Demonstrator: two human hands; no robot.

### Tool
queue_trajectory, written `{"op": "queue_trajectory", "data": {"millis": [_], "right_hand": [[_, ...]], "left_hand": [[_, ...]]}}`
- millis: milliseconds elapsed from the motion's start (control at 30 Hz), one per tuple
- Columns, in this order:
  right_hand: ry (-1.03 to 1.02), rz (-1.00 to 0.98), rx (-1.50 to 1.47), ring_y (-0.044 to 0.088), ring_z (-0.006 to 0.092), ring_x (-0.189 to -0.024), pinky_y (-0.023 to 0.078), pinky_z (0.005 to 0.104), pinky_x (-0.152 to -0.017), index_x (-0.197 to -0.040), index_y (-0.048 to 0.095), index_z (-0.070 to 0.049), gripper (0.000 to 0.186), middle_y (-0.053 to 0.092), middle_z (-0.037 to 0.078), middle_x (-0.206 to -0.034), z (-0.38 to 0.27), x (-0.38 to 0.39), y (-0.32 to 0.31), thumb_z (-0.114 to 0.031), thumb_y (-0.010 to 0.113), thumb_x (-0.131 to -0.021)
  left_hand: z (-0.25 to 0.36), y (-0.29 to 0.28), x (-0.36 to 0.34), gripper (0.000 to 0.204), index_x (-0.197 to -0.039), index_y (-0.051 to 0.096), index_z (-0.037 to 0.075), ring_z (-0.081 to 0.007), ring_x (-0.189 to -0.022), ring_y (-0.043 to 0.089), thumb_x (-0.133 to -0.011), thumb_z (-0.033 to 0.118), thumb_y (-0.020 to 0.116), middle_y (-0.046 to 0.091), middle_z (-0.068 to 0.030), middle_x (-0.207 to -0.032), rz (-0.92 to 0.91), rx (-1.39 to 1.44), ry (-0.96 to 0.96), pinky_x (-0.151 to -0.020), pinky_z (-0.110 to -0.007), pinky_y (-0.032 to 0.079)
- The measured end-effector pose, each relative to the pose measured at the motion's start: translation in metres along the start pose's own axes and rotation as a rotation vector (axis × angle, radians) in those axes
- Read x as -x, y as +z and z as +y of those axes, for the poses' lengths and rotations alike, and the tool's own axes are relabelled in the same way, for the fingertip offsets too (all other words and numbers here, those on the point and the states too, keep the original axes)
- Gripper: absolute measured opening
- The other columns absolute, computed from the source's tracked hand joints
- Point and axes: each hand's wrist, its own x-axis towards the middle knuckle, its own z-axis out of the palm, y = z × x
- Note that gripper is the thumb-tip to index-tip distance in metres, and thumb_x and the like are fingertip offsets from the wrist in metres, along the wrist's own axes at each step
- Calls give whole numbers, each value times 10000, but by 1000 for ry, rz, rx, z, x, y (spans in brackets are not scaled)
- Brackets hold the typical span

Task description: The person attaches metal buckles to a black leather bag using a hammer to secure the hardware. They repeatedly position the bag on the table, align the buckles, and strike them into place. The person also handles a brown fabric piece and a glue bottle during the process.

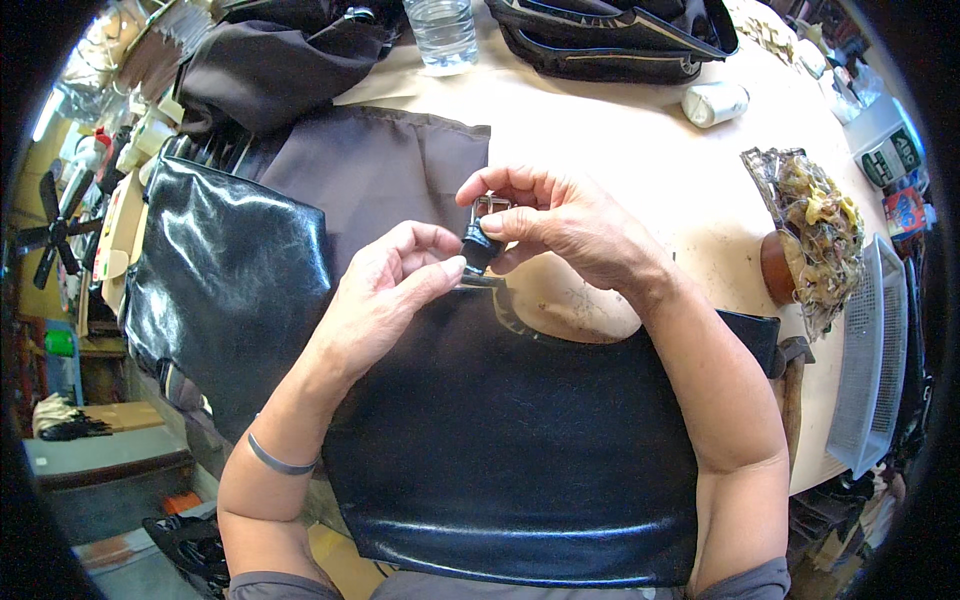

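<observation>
A silver metal buckle (491,205) on a short black strap (478,248) is held up over the table. My right hand (575,230) is closed on the buckle end, with the thumb against the strap. Fingertips of my left hand (385,285) pinch the strap lower down, on its left side. Below both hands spreads a large black leather-like piece (520,440), with a curved cut-out in its upper edge. Another shiny black piece (235,260) lies to the left, beside brown-grey fabric (390,165). Part of the strap is hidden behind my fingers.
At the back stand a clear water bottle (442,38) and a black bag (610,40); a white spool-like cylinder (715,103) lies nearby. To the right are a messy clump of dried glue-like material (815,230), a hammer (792,385) and a grey plastic basket (868,360).
</observation>
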Motion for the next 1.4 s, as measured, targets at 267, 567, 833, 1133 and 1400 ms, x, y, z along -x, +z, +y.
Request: {"op": "queue_trajectory", "data": {"millis": [267,567,833,1133,1400], "right_hand": [[-36,-15,-19,563,93,-688,499,218,-614,-994,535,-10,201,557,33,-779,-1,3,5,-100,554,-815],[-44,11,-20,561,91,-683,500,220,-620,-987,537,-5,194,557,32,-774,-1,4,8,-92,554,-814],[-122,43,82,573,94,-728,504,229,-660,-1008,548,-20,225,575,35,-812,-3,6,12,-105,580,-802],[13,89,-69,580,96,-740,533,225,-653,-1006,556,-46,246,560,19,-848,7,-1,-6,-125,613,-781],[7,53,-130,572,98,-731,525,222,-613,-1026,508,-18,313,566,39,-806,9,-4,-4,-120,637,-759]], "left_hand": [[3,4,0,177,-942,551,-20,-56,-766,511,-809,96,564,570,-14,-839,-8,14,5,-737,-192,403],[0,5,0,159,-939,541,-17,-55,-767,514,-806,69,546,569,-16,-842,3,32,18,-737,-187,407],[-3,4,1,206,-997,523,-45,-63,-781,535,-824,67,537,585,-37,-856,36,-39,50,-714,-193,431],[19,-10,14,380,-1006,540,-20,-108,-790,567,-687,115,695,617,-76,-851,-72,-647,143,-729,-232,443],[-4,-11,10,152,-775,544,15,-100,-782,531,-722,95,663,558,-98,-992,-134,-149,157,-674,-228,450]]}}
